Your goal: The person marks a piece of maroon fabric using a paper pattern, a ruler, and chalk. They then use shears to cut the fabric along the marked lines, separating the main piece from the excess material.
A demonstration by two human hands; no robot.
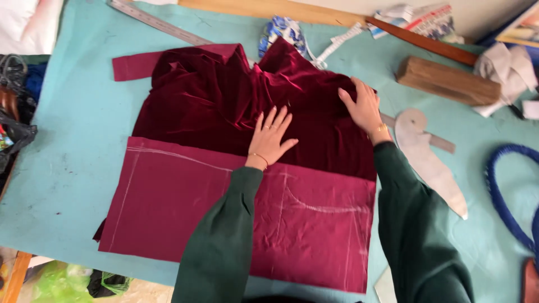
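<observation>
Sleeves: two dark green sleeves (224, 241) come in from the near edge of the table, one for each of the person's hands.
Table: one work surface with a teal cover (73, 168), bare along its left edge.
Velvet garment: one dark red velvet piece (213, 101) laid flat in the middle, reaching toward the far edge – spread out, likely so it can be smoothed against the cloth beneath.
Lining cloth: one flatter magenta piece (168, 207) with white chalk lines, on the near half, its top edge tucked under the velvet.
Blue cord: one loop (499, 191) at the right edge.
Wooden block: one (446, 81) near the far right corner, with a wooden stick (421, 40) just beyond it.
Paper pattern: one pale curved piece (429, 163), right of the cloth.
Metal ruler: one (157, 22) at the far edge, angled toward the left corner.
Patterned scrap: one blue-and-white bundle (283, 31) beyond the velvet's collar.
Left hand (271, 140): fingers spread wide and flat, palm down on the velvet's lower middle – gripping nothing, seemingly pressing the pile still.
Right hand (364, 106): fingers extended and slightly apart, lying flat on the velvet's right edge; nothing pinched, as far as shows.
</observation>
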